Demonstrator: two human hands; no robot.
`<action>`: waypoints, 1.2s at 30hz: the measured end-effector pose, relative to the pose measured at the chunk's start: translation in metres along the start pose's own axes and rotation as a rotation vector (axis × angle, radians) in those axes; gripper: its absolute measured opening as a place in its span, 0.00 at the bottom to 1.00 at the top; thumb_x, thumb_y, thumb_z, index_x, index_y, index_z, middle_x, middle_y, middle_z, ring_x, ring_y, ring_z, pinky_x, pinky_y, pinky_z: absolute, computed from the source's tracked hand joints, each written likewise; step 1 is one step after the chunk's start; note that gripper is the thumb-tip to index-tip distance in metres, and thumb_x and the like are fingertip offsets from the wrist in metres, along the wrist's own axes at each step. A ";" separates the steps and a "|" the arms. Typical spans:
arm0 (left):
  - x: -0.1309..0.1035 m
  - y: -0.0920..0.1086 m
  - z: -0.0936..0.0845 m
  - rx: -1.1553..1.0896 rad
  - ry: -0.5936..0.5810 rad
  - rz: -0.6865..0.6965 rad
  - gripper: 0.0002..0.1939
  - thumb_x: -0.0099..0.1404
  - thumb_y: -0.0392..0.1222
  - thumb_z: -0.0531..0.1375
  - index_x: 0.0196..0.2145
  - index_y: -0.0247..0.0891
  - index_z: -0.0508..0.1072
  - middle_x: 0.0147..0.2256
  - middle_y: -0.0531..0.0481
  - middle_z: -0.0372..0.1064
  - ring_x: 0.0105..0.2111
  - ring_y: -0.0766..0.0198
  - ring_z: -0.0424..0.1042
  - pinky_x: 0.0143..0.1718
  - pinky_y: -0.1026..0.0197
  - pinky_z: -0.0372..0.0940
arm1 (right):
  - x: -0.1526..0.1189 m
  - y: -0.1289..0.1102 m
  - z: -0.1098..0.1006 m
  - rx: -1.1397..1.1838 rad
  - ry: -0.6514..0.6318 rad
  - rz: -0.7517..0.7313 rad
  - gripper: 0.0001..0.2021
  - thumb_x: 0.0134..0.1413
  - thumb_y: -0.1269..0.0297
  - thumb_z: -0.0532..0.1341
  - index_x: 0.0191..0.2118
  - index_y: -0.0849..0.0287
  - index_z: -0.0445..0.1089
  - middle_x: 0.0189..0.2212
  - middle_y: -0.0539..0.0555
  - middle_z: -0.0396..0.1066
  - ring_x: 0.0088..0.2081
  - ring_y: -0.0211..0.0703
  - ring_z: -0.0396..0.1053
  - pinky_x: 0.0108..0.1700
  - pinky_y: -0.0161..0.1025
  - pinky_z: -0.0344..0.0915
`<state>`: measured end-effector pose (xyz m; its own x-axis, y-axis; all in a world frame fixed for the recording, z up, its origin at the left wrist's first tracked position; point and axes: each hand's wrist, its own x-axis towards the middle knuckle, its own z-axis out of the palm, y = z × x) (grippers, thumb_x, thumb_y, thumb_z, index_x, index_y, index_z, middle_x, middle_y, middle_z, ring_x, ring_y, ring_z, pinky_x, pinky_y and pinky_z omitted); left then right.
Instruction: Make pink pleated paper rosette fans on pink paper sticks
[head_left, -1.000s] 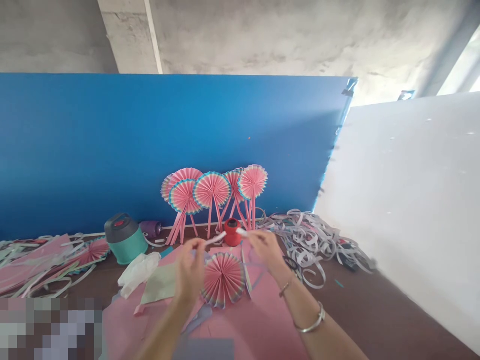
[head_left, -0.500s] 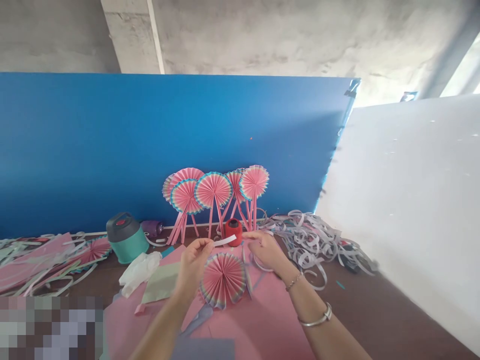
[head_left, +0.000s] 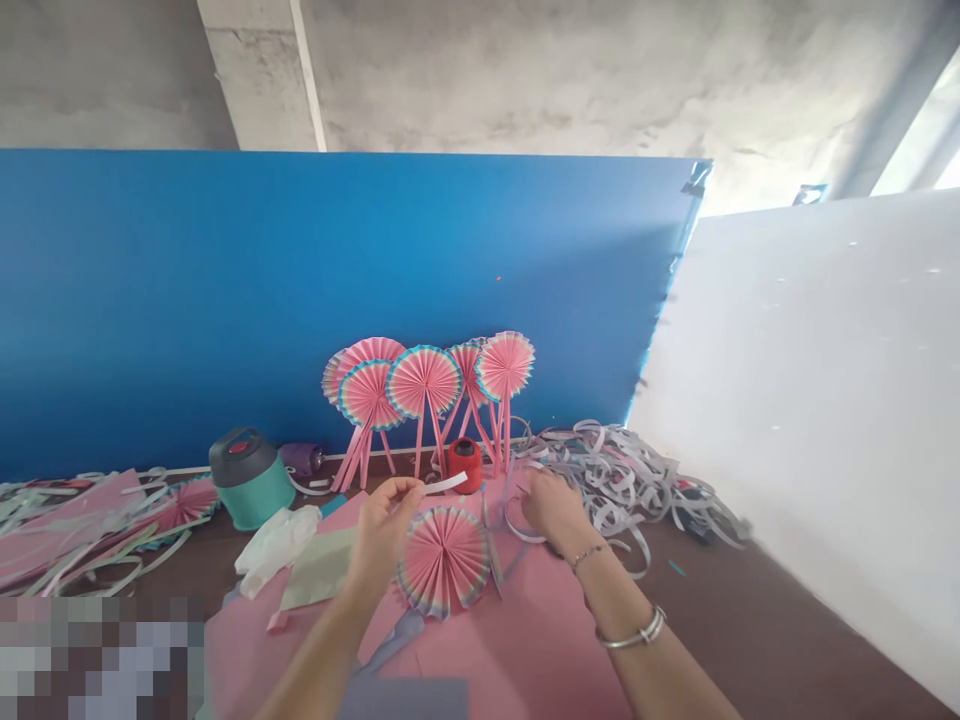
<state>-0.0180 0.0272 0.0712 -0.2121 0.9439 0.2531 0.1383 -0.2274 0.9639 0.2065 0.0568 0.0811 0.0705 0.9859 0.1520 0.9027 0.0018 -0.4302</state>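
My left hand (head_left: 388,515) pinches a short, narrow white strip (head_left: 446,484) between thumb and fingertips; its free end points right, in front of a red object with a dark top (head_left: 465,470). Below the strip, a round pleated pink paper fan (head_left: 444,562) with a pale striped rim lies on pink paper sheets (head_left: 540,620). My right hand (head_left: 556,512) reaches down with curled fingers beside a pale ring-shaped strip or roll (head_left: 519,522). Its fingertips are partly hidden, and what they hold, if anything, cannot be made out.
Several pink pleated fans on paper legs (head_left: 424,383) lean against the blue partition (head_left: 225,280). A teal container (head_left: 253,482) and a crumpled white bag (head_left: 277,545) are at left. Curly paper strips (head_left: 615,480) pile up at right, by a white panel (head_left: 810,400).
My right hand has moved right and down, away from the strip's end; its extended index finger is now curled. My left hand holds the white strip nearly still. The view has shifted slightly.
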 end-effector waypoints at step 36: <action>-0.032 -0.006 0.014 0.879 -0.540 -0.094 0.39 0.41 0.37 0.61 0.55 0.40 0.64 0.56 0.35 0.61 0.58 0.37 0.53 0.52 0.40 0.53 | -0.062 -0.056 0.030 -0.210 -0.290 -0.444 0.28 0.34 0.64 0.65 0.47 0.67 0.62 0.43 0.66 0.65 0.42 0.60 0.66 0.42 0.50 0.59</action>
<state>0.0012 0.0019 0.0564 0.1736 0.9798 -0.0997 0.8472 -0.0969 0.5224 0.1388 0.0006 0.0695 -0.4274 0.9040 0.0142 0.8863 0.4220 -0.1906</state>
